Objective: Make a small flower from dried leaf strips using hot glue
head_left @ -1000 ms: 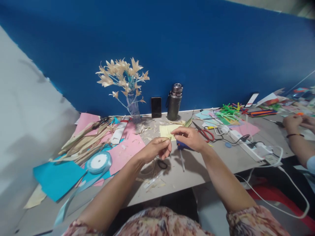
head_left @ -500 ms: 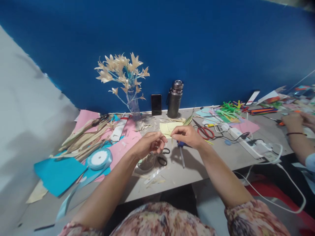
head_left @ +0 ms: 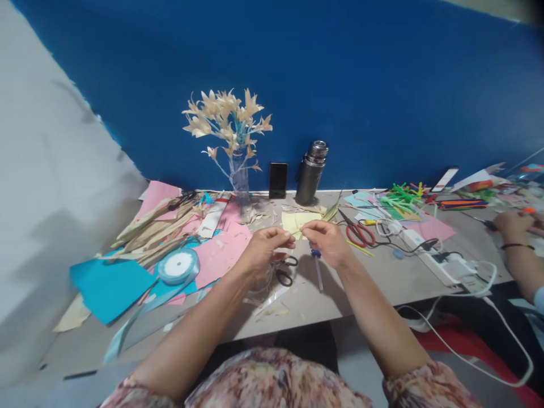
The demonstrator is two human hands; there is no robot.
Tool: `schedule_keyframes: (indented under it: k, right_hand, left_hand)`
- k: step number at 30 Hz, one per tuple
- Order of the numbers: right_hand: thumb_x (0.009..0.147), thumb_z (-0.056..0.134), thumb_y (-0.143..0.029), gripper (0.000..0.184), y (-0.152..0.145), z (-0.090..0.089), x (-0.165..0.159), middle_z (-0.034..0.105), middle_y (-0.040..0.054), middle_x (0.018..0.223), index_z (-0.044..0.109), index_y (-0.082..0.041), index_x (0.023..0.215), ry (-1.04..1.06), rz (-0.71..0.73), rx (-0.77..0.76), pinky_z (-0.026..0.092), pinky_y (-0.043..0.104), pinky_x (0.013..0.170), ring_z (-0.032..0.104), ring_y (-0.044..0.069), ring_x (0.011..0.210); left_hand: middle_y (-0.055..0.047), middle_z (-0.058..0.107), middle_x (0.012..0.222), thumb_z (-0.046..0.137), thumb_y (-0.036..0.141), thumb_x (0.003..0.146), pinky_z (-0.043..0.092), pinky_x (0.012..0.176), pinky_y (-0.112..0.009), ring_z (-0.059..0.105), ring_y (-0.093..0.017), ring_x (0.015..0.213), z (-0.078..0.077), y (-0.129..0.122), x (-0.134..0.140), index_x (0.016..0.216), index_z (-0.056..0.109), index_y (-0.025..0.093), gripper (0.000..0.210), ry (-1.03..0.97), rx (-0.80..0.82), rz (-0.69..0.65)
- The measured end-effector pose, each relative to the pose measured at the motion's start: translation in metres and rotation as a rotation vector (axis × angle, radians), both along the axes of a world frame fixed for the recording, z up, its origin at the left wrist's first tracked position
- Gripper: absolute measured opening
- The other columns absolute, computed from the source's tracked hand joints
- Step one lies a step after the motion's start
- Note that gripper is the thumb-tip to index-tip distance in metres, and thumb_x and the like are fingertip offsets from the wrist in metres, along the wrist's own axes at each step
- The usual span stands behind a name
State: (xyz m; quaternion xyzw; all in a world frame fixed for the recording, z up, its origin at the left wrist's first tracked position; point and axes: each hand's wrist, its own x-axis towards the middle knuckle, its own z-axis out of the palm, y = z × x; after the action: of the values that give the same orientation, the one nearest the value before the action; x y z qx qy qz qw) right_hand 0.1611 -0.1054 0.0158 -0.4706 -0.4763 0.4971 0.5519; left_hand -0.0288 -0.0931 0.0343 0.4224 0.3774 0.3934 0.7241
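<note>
My left hand (head_left: 268, 252) is closed in a pinch above the table, thumb and fingertips pointing right. Facing it, my right hand (head_left: 327, 242) pinches too, its fingertips close to the left ones. Whatever small thin thing lies at the fingertips blends with the yellow paper (head_left: 308, 217) behind and cannot be made out. Below the left hand, scissors with black handles (head_left: 284, 277) are partly hidden. A blue-topped tool with a pale shaft (head_left: 319, 275) lies under the right hand. Red-handled scissors (head_left: 360, 234) rest to its right.
Cream-coloured flowers (head_left: 227, 116) stand in a clear vase (head_left: 240, 184), beside a phone (head_left: 278, 180) and a flask (head_left: 311, 173). Blue ribbon (head_left: 177, 266), dried husks (head_left: 148, 232) and coloured paper (head_left: 113, 289) lie left. A power strip (head_left: 431, 258) and another person's hand (head_left: 514, 226) are right.
The view has shifted, so table items appear a little further right. My left fingers have drawn together into a pinch and come closer to the right fingertips.
</note>
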Motion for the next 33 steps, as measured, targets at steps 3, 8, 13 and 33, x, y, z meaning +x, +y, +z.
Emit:
schedule_keyframes:
  k: [3, 8, 13, 33]
  right_hand:
    - [0.066, 0.083, -0.042, 0.029, -0.003, -0.003, -0.006, 0.053, -0.0045, 0.057, 0.073, -0.018, 0.077, 0.013, -0.038, 0.010, 0.026, 0.022, 0.045, 0.035, 0.007, 0.048]
    - [0.067, 0.083, -0.039, 0.025, -0.007, -0.005, -0.012, 0.056, -0.0045, 0.059, 0.074, -0.018, 0.077, 0.047, -0.062, 0.023, 0.026, 0.023, 0.046, 0.036, 0.006, 0.048]
    - [0.066, 0.083, -0.036, 0.022, -0.011, -0.005, -0.016, 0.052, -0.0055, 0.057, 0.074, -0.019, 0.075, 0.125, -0.045, 0.023, 0.022, 0.023, 0.045, 0.034, 0.006, 0.047]
    - [0.070, 0.081, -0.035, 0.020, -0.018, -0.011, -0.013, 0.052, -0.0041, 0.063, 0.071, -0.019, 0.078, 0.222, 0.051, 0.089, 0.027, 0.023, 0.048, 0.037, 0.007, 0.050]
  left_hand:
    - [-0.012, 0.072, 0.092, 0.086, 0.029, 0.064, 0.056, 0.065, -0.028, 0.068, -0.021, 0.085, -0.003, -0.008, 0.002, 0.066, 0.062, 0.013, 0.030, -0.129, -0.105, -0.002]
    - [-0.010, 0.070, 0.085, 0.081, 0.016, 0.067, 0.058, 0.065, -0.030, 0.070, -0.022, 0.082, -0.008, -0.016, 0.007, 0.069, 0.062, 0.012, 0.020, -0.214, -0.228, -0.040]
    - [-0.007, 0.068, 0.077, 0.076, 0.009, 0.066, 0.057, 0.057, -0.027, 0.067, -0.016, 0.067, -0.014, -0.019, 0.015, 0.067, 0.061, 0.012, 0.015, -0.265, -0.359, -0.044]
    - [-0.005, 0.069, 0.072, 0.081, 0.009, 0.067, 0.052, 0.054, -0.021, 0.062, -0.010, 0.054, -0.022, -0.024, 0.018, 0.088, 0.068, 0.011, 0.025, -0.272, -0.279, -0.021]
